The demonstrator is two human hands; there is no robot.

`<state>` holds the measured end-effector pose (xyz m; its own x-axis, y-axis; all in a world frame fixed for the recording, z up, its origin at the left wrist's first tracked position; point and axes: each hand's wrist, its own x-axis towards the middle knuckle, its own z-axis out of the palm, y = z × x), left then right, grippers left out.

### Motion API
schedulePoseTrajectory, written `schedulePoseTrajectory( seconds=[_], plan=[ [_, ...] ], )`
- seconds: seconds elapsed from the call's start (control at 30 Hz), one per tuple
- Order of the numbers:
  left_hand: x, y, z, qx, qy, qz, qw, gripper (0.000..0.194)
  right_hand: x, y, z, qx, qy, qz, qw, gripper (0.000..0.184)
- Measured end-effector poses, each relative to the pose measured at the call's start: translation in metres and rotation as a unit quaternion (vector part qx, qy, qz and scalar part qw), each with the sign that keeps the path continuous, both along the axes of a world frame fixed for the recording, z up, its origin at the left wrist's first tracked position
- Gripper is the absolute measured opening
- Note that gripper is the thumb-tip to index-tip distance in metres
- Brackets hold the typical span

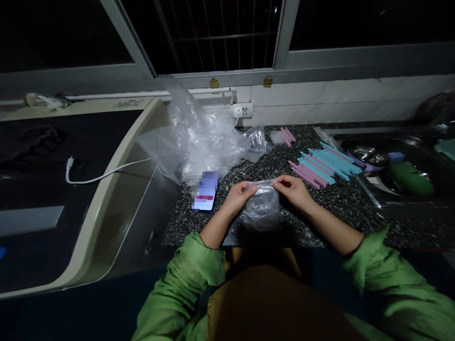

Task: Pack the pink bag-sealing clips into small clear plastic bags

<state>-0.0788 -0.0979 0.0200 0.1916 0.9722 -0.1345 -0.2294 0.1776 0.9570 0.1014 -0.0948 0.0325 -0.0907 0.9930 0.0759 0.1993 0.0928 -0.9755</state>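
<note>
Clear bag (262, 210): right of phone (209, 191), over table (183, 225). Left hand (239, 196) and right hand (293, 189) each pinch its top edge. Pink and blue strips (324, 163) lie farther right of phone.

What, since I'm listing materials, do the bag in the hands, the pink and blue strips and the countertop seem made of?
Bag: probably thin plastic film, glossy, see-through and crinkled.
Strips: perhaps plastic, matte-looking and evenly coloured, though paper is possible.
Countertop: likely granite or imitation, smooth-looking, dark with pale speckles.
</note>
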Motion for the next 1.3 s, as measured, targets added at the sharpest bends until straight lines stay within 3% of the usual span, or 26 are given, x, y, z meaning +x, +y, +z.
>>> schedulePoseTrajectory(
  seconds=[0.23, 0.33, 0.43, 0.53, 0.7, 1.03, 1.2, 1.3],
  plan=[
    [-0.003, 0.007, 0.001, 0.034, 0.001, 0.066, 0.997, 0.030, 0.006, -0.013, -0.024, -0.095, -0.128, 0.157, 0.975, 0.032],
    [-0.004, 0.009, 0.003, 0.051, -0.003, 0.070, 0.996, 0.030, 0.005, -0.020, -0.035, -0.117, -0.155, 0.166, 0.967, 0.030],
    [-0.004, 0.010, 0.003, 0.059, -0.005, 0.069, 0.996, 0.031, 0.003, -0.019, -0.033, -0.126, -0.155, 0.173, 0.964, 0.030],
    [-0.004, 0.011, 0.000, 0.049, 0.000, 0.055, 0.997, 0.032, 0.003, -0.009, -0.019, -0.094, -0.116, 0.153, 0.977, 0.030],
    [-0.004, 0.012, -0.002, 0.028, 0.030, 0.012, 0.999, 0.032, 0.000, 0.016, 0.000, -0.039, 0.023, 0.045, 0.998, 0.033],
    [-0.007, 0.018, -0.015, -0.028, -0.012, -0.040, 0.999, 0.047, -0.005, 0.033, -0.013, -0.001, 0.069, -0.036, 0.997, 0.029],
    [-0.005, 0.019, -0.023, -0.049, 0.008, -0.016, 0.999, 0.042, -0.005, 0.034, -0.020, -0.003, 0.035, -0.020, 0.999, 0.031],
    [-0.006, 0.018, -0.025, -0.063, -0.018, -0.010, 0.998, 0.041, 0.010, 0.035, -0.025, 0.002, -0.037, -0.009, 0.999, 0.032]
  ],
)
